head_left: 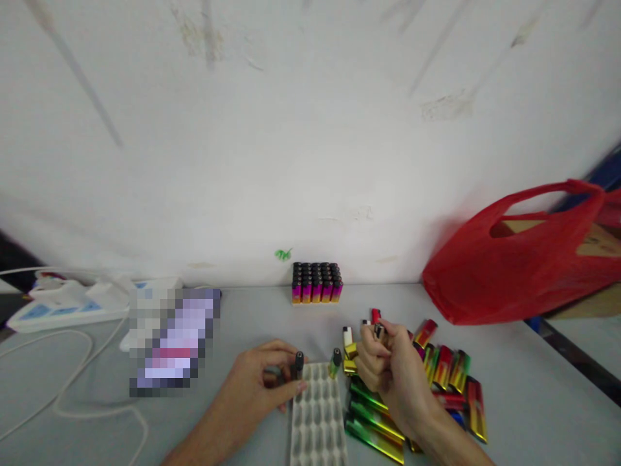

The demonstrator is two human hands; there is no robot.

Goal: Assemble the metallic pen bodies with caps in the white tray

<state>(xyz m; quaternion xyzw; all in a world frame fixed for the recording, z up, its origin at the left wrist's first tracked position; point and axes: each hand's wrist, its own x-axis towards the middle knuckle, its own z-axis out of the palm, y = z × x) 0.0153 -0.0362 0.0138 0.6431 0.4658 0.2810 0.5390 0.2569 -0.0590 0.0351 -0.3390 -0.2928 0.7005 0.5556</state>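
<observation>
A pale tray (319, 414) with rows of slots lies at the bottom centre. My left hand (269, 382) is at its far left corner, thumb and fingers around a black-topped lighter (299, 366) that stands upright. A green and gold lighter (334, 364) stands in the tray's far right corner. Over the pile of loose lighters, my right hand (383, 356) is closed, with a small metallic lighter top (379, 331) showing between thumb and fingers. Green and gold lighters (373, 433) lie right of the tray, with red and gold lighters (444, 367) farther right.
A block of purple and orange lighters (317, 285) stands near the wall. At the right is a red plastic bag (504, 265). A pixelated phone-like object (179, 336), a white power strip (68, 314) and cables occupy the left side.
</observation>
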